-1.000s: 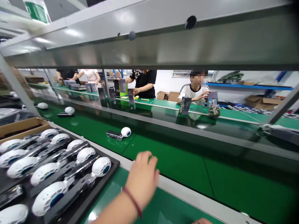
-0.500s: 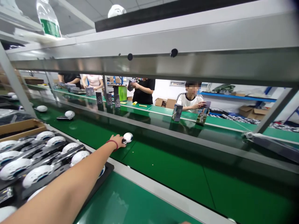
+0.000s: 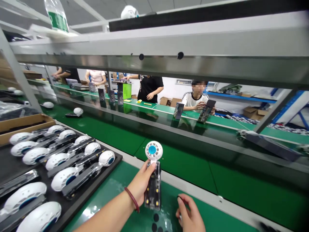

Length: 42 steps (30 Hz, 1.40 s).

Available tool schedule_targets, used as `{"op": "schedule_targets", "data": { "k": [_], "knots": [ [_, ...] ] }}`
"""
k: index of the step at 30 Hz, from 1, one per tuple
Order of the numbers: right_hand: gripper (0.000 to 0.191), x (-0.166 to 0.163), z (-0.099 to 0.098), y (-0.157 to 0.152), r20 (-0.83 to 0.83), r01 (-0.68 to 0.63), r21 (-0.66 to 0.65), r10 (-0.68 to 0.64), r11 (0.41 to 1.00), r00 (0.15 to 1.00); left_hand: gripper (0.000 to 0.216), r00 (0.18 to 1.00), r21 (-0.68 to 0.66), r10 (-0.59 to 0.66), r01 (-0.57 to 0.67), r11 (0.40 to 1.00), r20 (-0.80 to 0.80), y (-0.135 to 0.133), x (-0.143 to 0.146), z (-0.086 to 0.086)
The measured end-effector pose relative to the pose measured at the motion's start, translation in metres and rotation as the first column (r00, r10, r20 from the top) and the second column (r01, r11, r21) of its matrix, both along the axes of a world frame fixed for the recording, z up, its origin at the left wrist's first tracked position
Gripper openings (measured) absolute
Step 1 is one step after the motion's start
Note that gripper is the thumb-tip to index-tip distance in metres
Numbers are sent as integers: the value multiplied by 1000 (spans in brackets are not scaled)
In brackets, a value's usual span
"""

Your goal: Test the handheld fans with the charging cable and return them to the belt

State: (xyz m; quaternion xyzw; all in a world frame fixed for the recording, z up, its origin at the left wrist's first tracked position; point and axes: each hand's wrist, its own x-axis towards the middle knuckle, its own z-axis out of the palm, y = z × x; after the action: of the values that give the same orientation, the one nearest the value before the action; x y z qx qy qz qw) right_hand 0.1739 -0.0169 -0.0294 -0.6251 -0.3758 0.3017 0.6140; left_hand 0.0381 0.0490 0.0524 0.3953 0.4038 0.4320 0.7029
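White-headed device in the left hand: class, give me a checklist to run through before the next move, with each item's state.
1. Grip: ok. The left hand holds the white-headed device around its upper body, thumb in front.
2. Facing: ok. The blue centre of its head faces the camera.
3. Device apart from the green bench: cannot tell from this angle.
4. Loose black discs within view: ok. Several lie just below the device.
5. Right hand free: cannot tell. Something small and dark shows at a fingertip.
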Motion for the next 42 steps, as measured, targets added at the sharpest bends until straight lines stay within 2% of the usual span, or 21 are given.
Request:
{"op": "schedule_targets", "data": {
  "k": [3, 6, 9, 14, 17, 21, 25, 29, 42],
  "knots": [
    [34, 3, 9, -3, -119, -97, -79, 88, 992, 989, 46, 994, -156, -63, 76, 985, 84, -20, 5, -20],
    [39, 3, 17, -4, -193, -178, -105, 155, 978, 969, 46, 982, -224, -107, 140, 964, 154, -24, 10, -33],
    [37, -1, 20, -4, -254, -205, -128, 168, 970, 953, 46, 978, -253, -119, 161, 954, 174, -22, 10, -44],
    [15, -7, 26, -7, -304, -220, -201, 153, 955, 940, 58, 981, -205, -143, 168, 964, 130, -20, 6, -58],
    [12, -6, 34, -8, -269, -246, -222, 184, 944, 945, 62, 981, -165, -192, 185, 969, -32, -21, 5, -59],
    [13, -5, 44, -7, -112, -305, -297, 284, 905, 952, 61, 955, -117, -235, 216, 969, -179, -21, 4, -53],
    [15, -8, 50, -7, 18, -302, -395, 336, 867, 942, 56, 947, -86, -264, 251, 964, -186, -21, 4, -51],
    [15, -11, 54, -9, 70, -265, -433, 325, 862, 943, 52, 943, -50, -271, 266, 963, -192, -22, 4, -50],
    [16, -22, 46, -11, 50, -140, -379, 172, 915, 984, 49, 968, -107, -222, 209, 972, -120, -22, 5, -55]
  ]
}}
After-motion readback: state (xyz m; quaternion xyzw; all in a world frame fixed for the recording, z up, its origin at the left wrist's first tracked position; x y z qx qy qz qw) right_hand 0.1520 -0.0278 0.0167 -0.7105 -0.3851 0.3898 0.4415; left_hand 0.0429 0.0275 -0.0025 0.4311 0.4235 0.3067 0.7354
